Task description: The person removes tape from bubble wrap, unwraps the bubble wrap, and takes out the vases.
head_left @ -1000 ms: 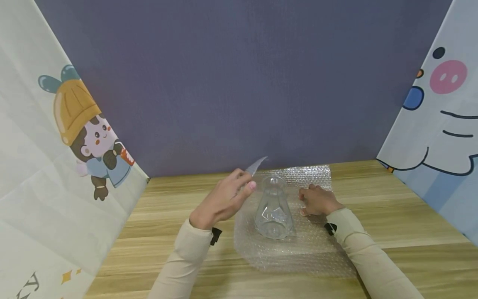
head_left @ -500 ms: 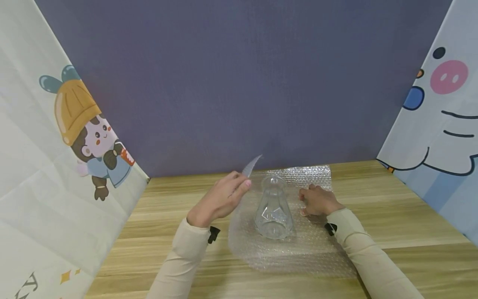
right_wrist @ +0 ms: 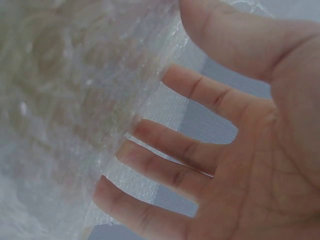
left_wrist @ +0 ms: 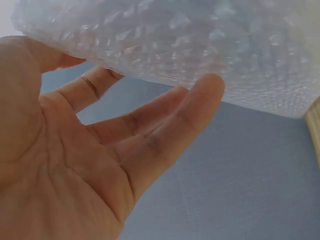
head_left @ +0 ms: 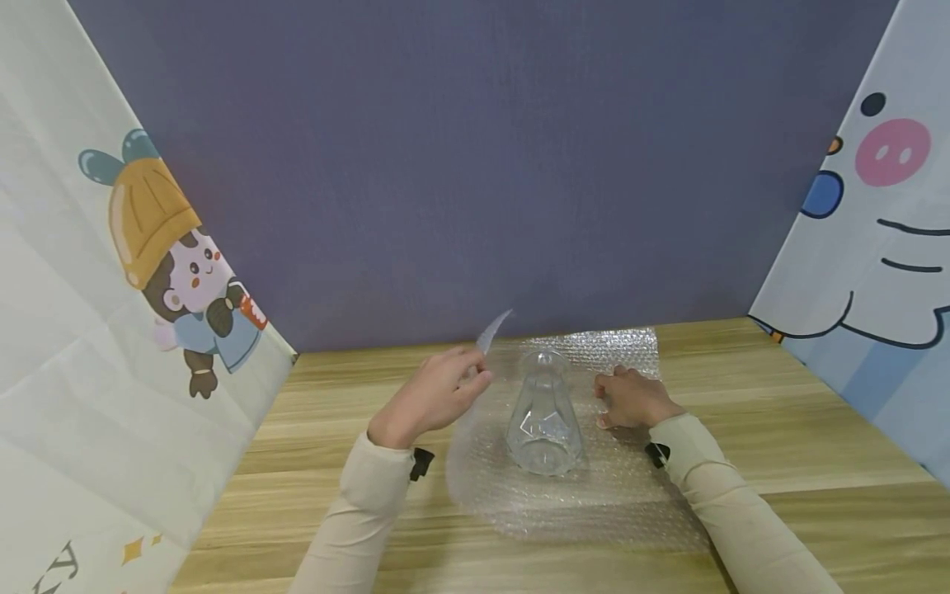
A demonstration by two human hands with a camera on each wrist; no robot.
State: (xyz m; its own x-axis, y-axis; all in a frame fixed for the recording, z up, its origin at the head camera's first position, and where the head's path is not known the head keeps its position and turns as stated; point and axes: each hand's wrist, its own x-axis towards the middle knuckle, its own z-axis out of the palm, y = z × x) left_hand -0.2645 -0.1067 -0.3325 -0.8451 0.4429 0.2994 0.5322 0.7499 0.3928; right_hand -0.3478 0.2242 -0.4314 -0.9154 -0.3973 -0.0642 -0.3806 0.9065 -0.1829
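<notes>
In the head view, a clear faceted glass vessel (head_left: 545, 421) rests on a sheet of bubble wrap (head_left: 512, 511), its narrow end toward the back wall. My left hand (head_left: 438, 392) pinches the sheet's left edge, raised off the table, with a corner sticking up past the fingers. The left wrist view shows the lifted bubble wrap (left_wrist: 190, 45) above the palm, thumb and fingers at its edge. To the right of the glass, my right hand (head_left: 631, 398) rests its fingertips on the sheet. In the right wrist view its fingers (right_wrist: 165, 162) are extended and touch the wrap.
The wooden table (head_left: 334, 495) meets a dark blue-grey back wall (head_left: 482, 165). Cartoon-printed panels stand on the left (head_left: 74, 330) and on the right (head_left: 876, 247). A black wrist mount shows at each cuff.
My left hand has drawn a little to the left, and the raised edge of the bubble wrap has spread left with it. The glass vessel and my right hand have stayed in place.
</notes>
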